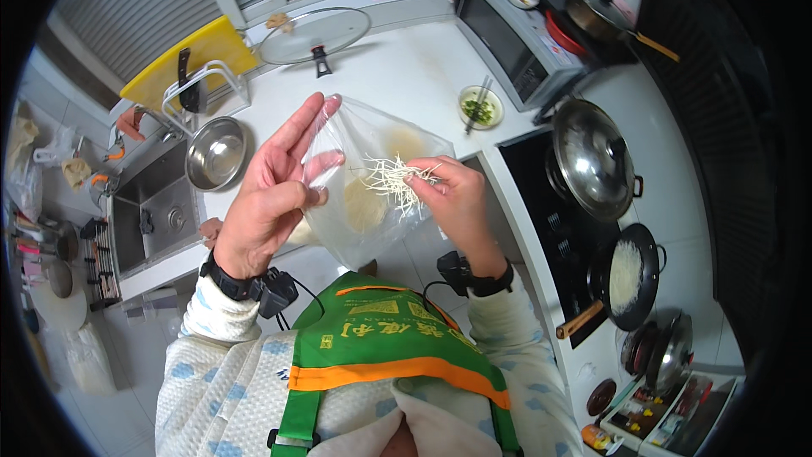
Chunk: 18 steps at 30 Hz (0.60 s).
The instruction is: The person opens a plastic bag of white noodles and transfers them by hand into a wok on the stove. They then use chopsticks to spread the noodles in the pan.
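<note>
My left hand (273, 190) holds a clear plastic bag (355, 247) by its side, with some fingers behind the thin film and the thumb pinching it. Inside the bag lie pale round bundles of dried noodles (366, 204). Between the thumb and fingers of my right hand (450, 187) is a loose clump of thin white noodles (396, 181), in front of the bag. To the right, on the black cooktop, a dark wok (647, 285) with a wooden handle holds a white shredded mass (625, 276).
A lidded steel pot (593, 158) stands on the cooktop (539, 203). On the counter are a bowl of chopped greens (480, 108) with chopsticks, a steel bowl (217, 153), a glass lid (317, 35), and a knife (187, 86) in a rack. A sink (158, 209) is at left, a microwave (507, 38) at upper right.
</note>
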{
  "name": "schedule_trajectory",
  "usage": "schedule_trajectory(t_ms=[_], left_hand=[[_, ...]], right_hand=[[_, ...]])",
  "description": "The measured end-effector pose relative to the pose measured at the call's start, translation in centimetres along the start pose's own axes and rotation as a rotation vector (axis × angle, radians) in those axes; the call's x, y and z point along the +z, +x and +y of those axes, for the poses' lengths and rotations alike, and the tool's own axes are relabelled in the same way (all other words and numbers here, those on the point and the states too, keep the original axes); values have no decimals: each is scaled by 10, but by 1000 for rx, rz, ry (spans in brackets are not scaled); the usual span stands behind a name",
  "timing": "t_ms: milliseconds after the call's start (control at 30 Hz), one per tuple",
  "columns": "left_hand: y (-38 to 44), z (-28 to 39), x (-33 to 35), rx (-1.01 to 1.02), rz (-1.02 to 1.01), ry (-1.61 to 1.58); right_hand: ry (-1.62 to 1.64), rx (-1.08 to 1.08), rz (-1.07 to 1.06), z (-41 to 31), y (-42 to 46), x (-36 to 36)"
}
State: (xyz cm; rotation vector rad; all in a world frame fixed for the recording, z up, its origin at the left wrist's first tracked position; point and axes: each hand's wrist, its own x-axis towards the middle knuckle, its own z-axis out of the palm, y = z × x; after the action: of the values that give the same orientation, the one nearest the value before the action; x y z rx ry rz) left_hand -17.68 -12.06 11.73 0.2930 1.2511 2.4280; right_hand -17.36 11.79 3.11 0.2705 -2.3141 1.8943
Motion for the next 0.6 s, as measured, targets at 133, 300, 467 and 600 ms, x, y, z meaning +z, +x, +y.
schedule_trajectory(t_ms=[133,300,467,600], left_hand=[[-6,-33,39,-82,-36,-48],[-11,-70,87,-156,-137,-29],[-23,-113,136,-185,-152,29],[-17,-145,160,-172,-209,52]], right_hand=[[373,261,-86,-2,-39,-52],[363,343,30,-11,-102,-108],[472,267,137,-11,-159,-166],[520,259,253,-25,-198,-209]])
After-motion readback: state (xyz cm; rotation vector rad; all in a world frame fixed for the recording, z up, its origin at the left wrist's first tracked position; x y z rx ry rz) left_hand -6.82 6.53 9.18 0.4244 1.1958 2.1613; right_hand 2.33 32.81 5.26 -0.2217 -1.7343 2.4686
